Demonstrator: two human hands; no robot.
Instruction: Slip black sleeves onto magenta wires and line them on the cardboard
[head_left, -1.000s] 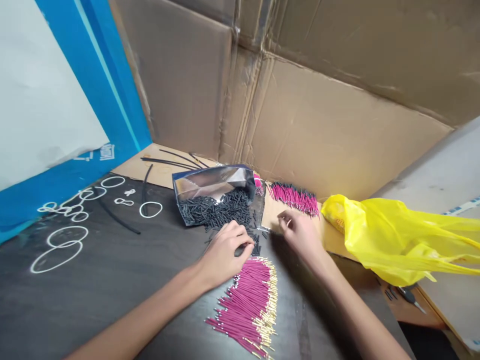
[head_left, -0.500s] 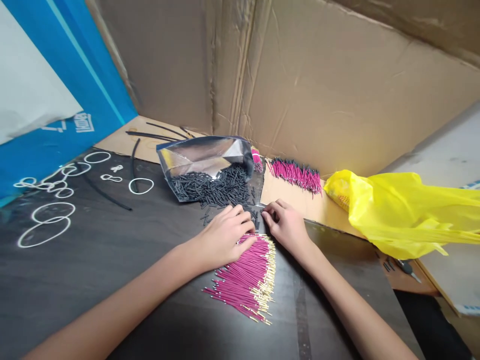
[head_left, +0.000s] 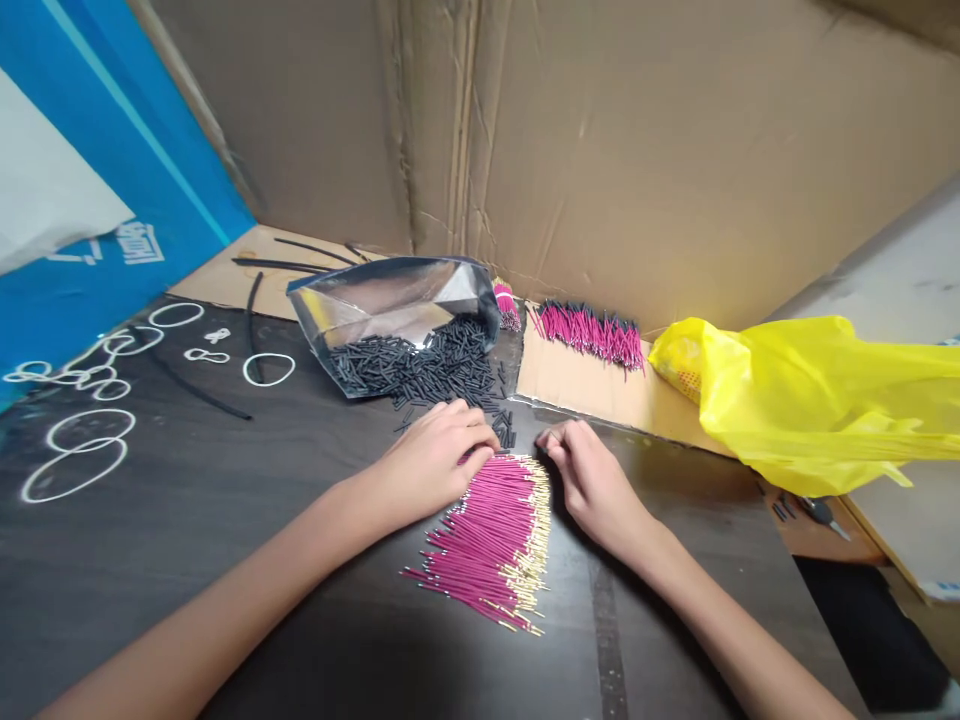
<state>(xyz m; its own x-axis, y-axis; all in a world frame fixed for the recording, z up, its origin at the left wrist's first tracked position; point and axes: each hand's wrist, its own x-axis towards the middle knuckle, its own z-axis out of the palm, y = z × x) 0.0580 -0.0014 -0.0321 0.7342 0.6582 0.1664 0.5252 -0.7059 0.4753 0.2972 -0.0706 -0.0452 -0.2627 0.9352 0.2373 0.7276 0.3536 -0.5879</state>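
Many pink wires (head_left: 484, 535), closely worked

From the head view, we saw the wires fanned on the dark table (head_left: 337, 655), our left hand (head_left: 439, 455) curled at their far end, our right hand (head_left: 589, 475) just right of them, fingers bent inward. We judged a light touch best, keeping rows aligned. We couldn't tell whether either hidden grip held anything. The yellow bag (head_left: 795, 400) was cut off at right.
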